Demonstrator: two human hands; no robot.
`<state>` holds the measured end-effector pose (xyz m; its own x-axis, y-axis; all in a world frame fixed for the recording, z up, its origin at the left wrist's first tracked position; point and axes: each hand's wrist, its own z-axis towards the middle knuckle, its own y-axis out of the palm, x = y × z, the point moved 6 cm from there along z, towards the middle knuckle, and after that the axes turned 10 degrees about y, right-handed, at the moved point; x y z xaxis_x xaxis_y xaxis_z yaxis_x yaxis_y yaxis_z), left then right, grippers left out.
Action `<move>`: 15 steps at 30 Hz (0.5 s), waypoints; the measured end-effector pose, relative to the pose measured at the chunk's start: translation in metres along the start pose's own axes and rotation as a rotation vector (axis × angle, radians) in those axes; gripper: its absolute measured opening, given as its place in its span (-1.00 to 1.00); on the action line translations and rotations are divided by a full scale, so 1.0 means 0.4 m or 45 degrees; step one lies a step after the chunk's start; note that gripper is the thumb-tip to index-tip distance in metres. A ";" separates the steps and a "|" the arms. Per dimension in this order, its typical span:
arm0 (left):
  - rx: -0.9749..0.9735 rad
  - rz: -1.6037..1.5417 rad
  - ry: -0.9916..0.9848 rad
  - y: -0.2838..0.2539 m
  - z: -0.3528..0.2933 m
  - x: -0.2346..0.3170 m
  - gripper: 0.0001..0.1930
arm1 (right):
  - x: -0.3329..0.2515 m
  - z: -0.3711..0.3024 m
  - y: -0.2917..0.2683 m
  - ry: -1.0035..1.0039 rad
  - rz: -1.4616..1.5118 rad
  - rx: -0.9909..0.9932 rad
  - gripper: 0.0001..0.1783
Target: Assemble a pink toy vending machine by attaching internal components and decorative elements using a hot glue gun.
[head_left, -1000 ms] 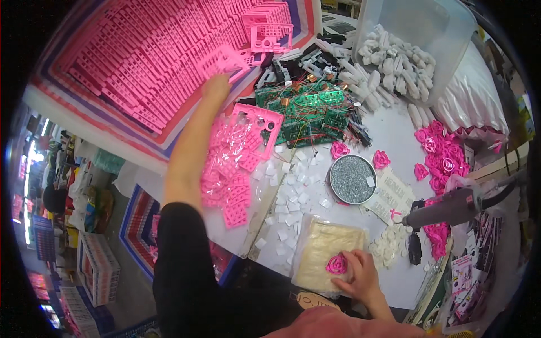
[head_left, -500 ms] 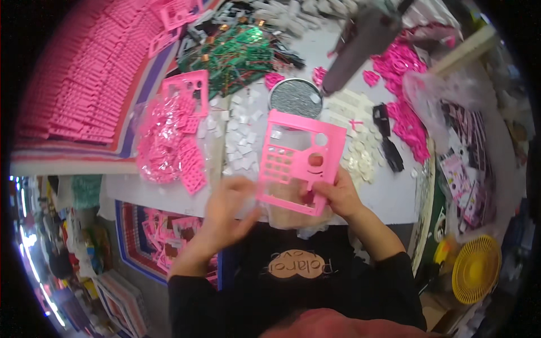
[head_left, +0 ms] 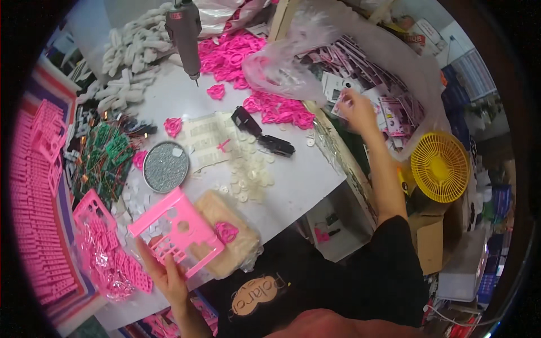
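My left hand [head_left: 168, 279] grips a pink plastic panel [head_left: 194, 222] with cut-out holes by its near-left edge, tilted over the table. Under the panel's right side lies a tan padded block [head_left: 225, 211] in clear plastic, with a pink ring-shaped piece [head_left: 226, 231] on it. Far to the right, my right hand [head_left: 359, 112] reaches into a pile of printed cards [head_left: 394, 115] in a clear plastic bag. Its fingers are closed on the edge of a small printed card [head_left: 340, 106], partly hidden by the fingers.
A grey electric screwdriver [head_left: 185, 42] hangs above the table. A round tin of small screws [head_left: 165, 166] stands near green circuit boards [head_left: 107, 146]. Pink ring pieces [head_left: 231, 56], white discs [head_left: 248, 177] and black parts [head_left: 276, 145] lie about. A yellow fan [head_left: 439, 167] is at right.
The view has swung right. The panel has passed from my right hand to my left. My right hand has moved out to the cards in the bag.
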<state>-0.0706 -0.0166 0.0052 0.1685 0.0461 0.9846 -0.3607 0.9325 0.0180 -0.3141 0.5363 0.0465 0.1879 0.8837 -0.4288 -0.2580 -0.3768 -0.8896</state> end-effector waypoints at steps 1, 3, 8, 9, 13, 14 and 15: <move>-0.077 0.028 -0.031 -0.013 -0.008 -0.032 -0.33 | 0.100 0.058 -0.029 -0.067 -0.352 0.105 -0.30; -0.166 0.063 -0.060 0.008 -0.007 -0.032 -0.48 | 0.198 0.099 -0.037 -0.095 -0.748 0.113 -0.15; -0.161 0.007 -0.053 0.047 -0.018 -0.050 -0.50 | 0.273 0.148 -0.060 -0.039 -0.647 -0.091 -0.26; -0.159 -0.025 -0.062 0.058 -0.020 -0.051 -0.50 | 0.276 0.150 -0.095 -0.084 -0.502 -0.089 -0.42; -0.142 -0.084 -0.088 0.057 -0.036 -0.039 -0.48 | 0.107 0.073 -0.180 0.056 0.082 -0.262 -0.61; -0.131 -0.140 -0.122 0.061 -0.036 -0.049 -0.48 | 0.021 0.018 -0.174 -0.011 0.207 -0.357 -0.65; -0.119 -0.196 -0.165 0.068 -0.035 -0.060 -0.47 | -0.075 -0.059 -0.179 -0.247 0.195 -0.316 -0.66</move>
<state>-0.0716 0.0126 -0.0203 0.0937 -0.1399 0.9857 -0.2525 0.9544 0.1595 -0.2788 0.5301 0.1193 -0.0247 0.8388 -0.5439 -0.0265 -0.5444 -0.8384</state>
